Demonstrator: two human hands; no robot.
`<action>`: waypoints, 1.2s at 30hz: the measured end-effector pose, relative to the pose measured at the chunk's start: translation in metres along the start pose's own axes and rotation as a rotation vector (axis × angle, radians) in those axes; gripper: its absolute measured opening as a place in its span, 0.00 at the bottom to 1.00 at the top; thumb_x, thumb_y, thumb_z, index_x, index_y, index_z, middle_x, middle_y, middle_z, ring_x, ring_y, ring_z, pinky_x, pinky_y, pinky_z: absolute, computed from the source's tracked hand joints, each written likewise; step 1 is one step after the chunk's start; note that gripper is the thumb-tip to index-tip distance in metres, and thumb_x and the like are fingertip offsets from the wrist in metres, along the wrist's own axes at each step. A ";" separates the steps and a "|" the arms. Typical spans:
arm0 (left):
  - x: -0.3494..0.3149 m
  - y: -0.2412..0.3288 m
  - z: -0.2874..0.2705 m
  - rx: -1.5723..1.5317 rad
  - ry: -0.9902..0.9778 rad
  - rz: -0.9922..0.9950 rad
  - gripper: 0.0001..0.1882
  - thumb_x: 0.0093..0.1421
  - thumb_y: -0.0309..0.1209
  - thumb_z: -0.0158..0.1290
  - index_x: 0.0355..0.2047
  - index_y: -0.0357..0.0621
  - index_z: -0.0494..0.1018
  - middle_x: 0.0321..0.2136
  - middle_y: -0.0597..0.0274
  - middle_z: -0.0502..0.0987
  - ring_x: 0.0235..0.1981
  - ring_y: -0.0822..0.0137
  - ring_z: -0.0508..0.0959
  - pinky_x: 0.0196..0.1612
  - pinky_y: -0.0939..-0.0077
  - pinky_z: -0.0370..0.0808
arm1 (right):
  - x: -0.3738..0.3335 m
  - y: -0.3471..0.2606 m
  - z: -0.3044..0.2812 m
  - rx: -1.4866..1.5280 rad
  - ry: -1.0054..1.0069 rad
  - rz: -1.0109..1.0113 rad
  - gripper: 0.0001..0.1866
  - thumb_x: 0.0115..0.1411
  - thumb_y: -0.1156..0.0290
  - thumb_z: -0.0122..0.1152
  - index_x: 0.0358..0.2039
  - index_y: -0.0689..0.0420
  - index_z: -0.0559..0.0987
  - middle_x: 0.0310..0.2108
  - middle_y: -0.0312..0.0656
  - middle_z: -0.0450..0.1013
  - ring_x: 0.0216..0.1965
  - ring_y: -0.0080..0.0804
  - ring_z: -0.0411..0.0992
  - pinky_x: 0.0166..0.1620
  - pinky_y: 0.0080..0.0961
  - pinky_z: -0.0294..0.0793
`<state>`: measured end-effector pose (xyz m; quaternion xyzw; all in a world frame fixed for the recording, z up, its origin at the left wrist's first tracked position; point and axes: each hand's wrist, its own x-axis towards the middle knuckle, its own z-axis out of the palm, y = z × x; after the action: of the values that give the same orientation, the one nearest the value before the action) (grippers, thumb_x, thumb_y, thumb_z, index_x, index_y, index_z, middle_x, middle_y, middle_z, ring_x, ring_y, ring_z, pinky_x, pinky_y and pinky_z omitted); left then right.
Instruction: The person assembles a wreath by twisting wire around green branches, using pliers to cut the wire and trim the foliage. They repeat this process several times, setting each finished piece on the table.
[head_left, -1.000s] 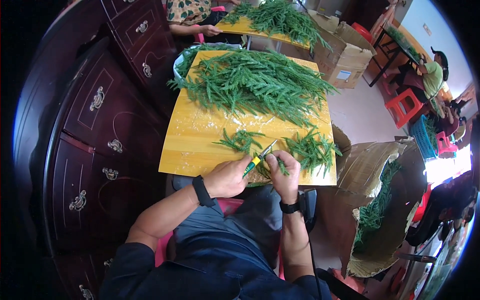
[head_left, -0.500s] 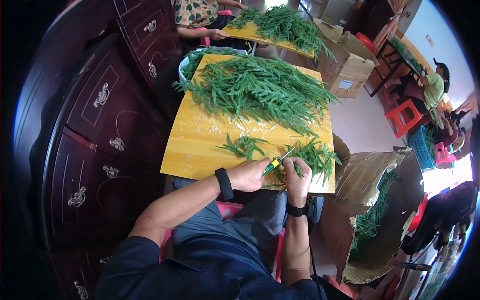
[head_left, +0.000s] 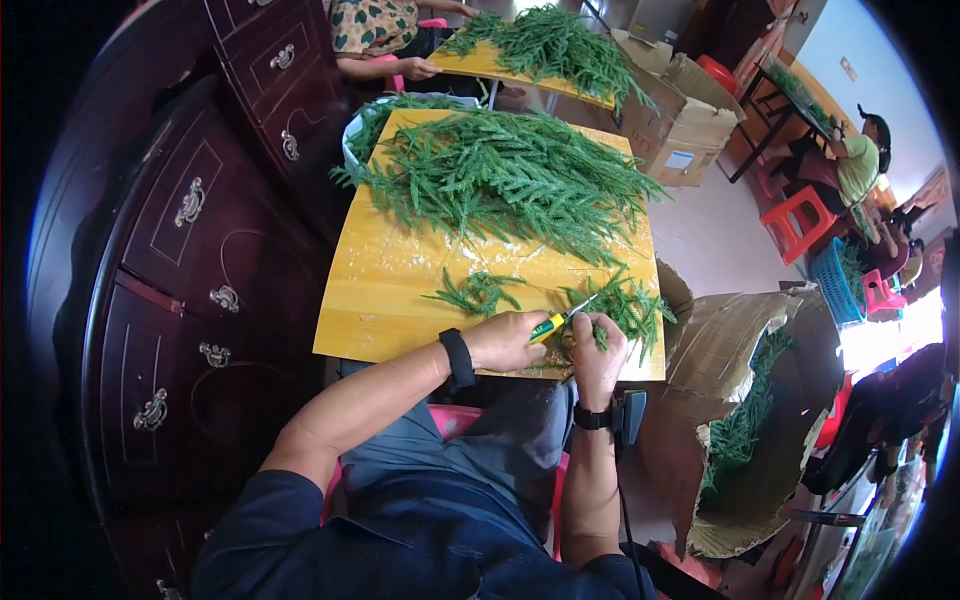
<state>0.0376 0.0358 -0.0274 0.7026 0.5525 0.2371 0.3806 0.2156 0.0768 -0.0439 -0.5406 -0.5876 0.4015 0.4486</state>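
My left hand (head_left: 507, 341) is wrapped round the yellow-and-green handle of a slim tool with a pointed metal tip (head_left: 548, 327). I cannot make out the tool's exact kind. Its tip points up and right, over the fingers of my right hand (head_left: 600, 350). Those fingers are pinched on a green artificial fir sprig (head_left: 601, 338), of which only a bit shows. Beyond them, more loose sprigs (head_left: 635, 312) lie at the near right of the yellow table (head_left: 375, 325). A small sprig bunch (head_left: 478, 292) rests to the left, beyond my left hand.
A big heap of green branches (head_left: 510, 175) covers the table's far half. At the right stands a torn cardboard box (head_left: 715, 345) with greenery inside. Dark wooden drawers (head_left: 165, 250) rise at the left. Other people sit at tables farther off; another box (head_left: 685, 125) stands behind.
The view has shifted slightly. My left hand has turned the tool a little, so its tip lies flatter above my right hand. My right hand keeps its pinch.
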 end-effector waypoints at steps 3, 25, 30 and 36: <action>0.004 -0.003 0.001 0.023 0.011 0.008 0.26 0.58 0.34 0.56 0.54 0.34 0.67 0.31 0.36 0.78 0.36 0.42 0.80 0.39 0.55 0.76 | 0.000 0.000 0.001 -0.116 0.057 -0.124 0.11 0.59 0.67 0.63 0.29 0.64 0.81 0.18 0.49 0.72 0.20 0.32 0.69 0.29 0.31 0.71; 0.004 -0.015 -0.012 -0.030 -0.088 -0.033 0.18 0.55 0.36 0.61 0.40 0.38 0.72 0.26 0.53 0.79 0.27 0.66 0.82 0.32 0.70 0.77 | -0.004 -0.006 0.004 -0.268 0.045 -0.204 0.11 0.58 0.67 0.62 0.30 0.64 0.81 0.23 0.58 0.74 0.26 0.55 0.75 0.33 0.38 0.74; -0.005 0.002 -0.023 -0.204 -0.178 -0.146 0.12 0.59 0.33 0.58 0.36 0.39 0.70 0.23 0.62 0.77 0.22 0.75 0.79 0.26 0.77 0.75 | -0.001 -0.001 0.003 -0.161 -0.021 -0.105 0.11 0.58 0.67 0.62 0.31 0.63 0.81 0.24 0.58 0.75 0.27 0.55 0.75 0.34 0.37 0.74; -0.008 -0.011 -0.019 -0.628 -0.206 -0.211 0.11 0.63 0.34 0.55 0.37 0.39 0.70 0.21 0.66 0.75 0.19 0.75 0.76 0.23 0.78 0.73 | 0.000 -0.003 0.003 -0.018 -0.086 0.009 0.10 0.58 0.67 0.62 0.32 0.63 0.82 0.25 0.57 0.76 0.28 0.53 0.76 0.36 0.37 0.75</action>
<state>0.0142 0.0341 -0.0238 0.5104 0.4811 0.2826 0.6544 0.2119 0.0761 -0.0416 -0.5293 -0.6076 0.4212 0.4163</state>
